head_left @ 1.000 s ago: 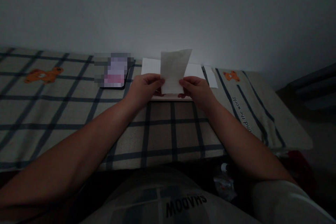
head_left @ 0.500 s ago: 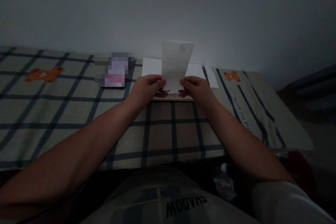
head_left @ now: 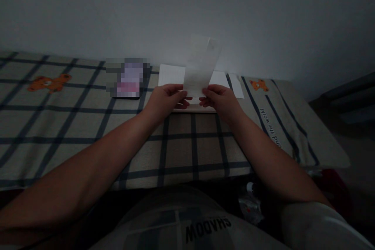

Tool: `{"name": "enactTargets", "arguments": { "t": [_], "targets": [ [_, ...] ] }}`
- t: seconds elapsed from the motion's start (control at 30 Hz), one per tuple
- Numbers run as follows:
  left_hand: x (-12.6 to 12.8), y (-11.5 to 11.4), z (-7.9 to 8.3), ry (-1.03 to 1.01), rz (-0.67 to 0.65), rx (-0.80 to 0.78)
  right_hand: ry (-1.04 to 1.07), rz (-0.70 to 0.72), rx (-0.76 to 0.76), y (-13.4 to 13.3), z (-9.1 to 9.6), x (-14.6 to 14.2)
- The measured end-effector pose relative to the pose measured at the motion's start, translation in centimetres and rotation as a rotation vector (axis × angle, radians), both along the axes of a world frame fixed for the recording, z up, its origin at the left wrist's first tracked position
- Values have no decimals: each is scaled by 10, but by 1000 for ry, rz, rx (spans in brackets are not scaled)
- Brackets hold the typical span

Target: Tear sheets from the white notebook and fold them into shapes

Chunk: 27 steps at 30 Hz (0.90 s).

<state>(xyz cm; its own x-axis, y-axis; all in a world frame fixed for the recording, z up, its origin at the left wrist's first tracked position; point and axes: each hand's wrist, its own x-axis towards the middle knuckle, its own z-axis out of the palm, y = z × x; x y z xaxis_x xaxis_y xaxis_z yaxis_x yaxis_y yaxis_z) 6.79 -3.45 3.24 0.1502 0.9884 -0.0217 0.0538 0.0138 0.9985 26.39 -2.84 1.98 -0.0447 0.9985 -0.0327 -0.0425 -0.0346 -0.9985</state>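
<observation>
A narrow white sheet of paper (head_left: 200, 64) stands upright between my hands, its top tilted a little to the right and a crease near its upper right corner. My left hand (head_left: 170, 99) pinches its lower left edge between thumb and fingers. At the lower right edge, my right hand (head_left: 219, 99) pinches it the same way. Beneath and behind the sheet lies a white pad of paper (head_left: 172, 75), partly hidden by the sheet and my hands. To its right is a loose strip of white paper (head_left: 236, 86).
A phone (head_left: 129, 80) with a blurred screen lies left of the pad. The checked tablecloth (head_left: 193, 148) with bear prints covers the table, which meets a pale wall (head_left: 187, 4) at the back. A clear plastic bottle (head_left: 251, 203) is below the front edge.
The upright sheet has tilted and shifted slightly to the right, its top now higher. Both hands keep their pinch and have barely moved.
</observation>
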Motion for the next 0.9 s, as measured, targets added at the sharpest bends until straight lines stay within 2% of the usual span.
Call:
{"name": "enactTargets", "arguments": {
  "t": [0.1,0.2,0.33,0.47,0.6,0.8,0.9],
  "targets": [
    [0,0,0,15,-20,-35,-5,27,3,1,-1,2],
    [0,-2,1,7,-37,-78,-11,-2,46,4,-4,3],
    [0,-1,0,-17,4,-8,-19,-44,56,6,-7,4],
    [-3,7,-6,22,105,94,-29,65,18,2,-5,3],
    [-8,15,-14,44,112,121,-20,177,-42,-1,-4,1],
    [-3,10,-12,-16,71,53,32,91,26,1,-4,1],
    [-1,7,-8,-47,71,42,30,115,16,1,-3,2]
  ]
}}
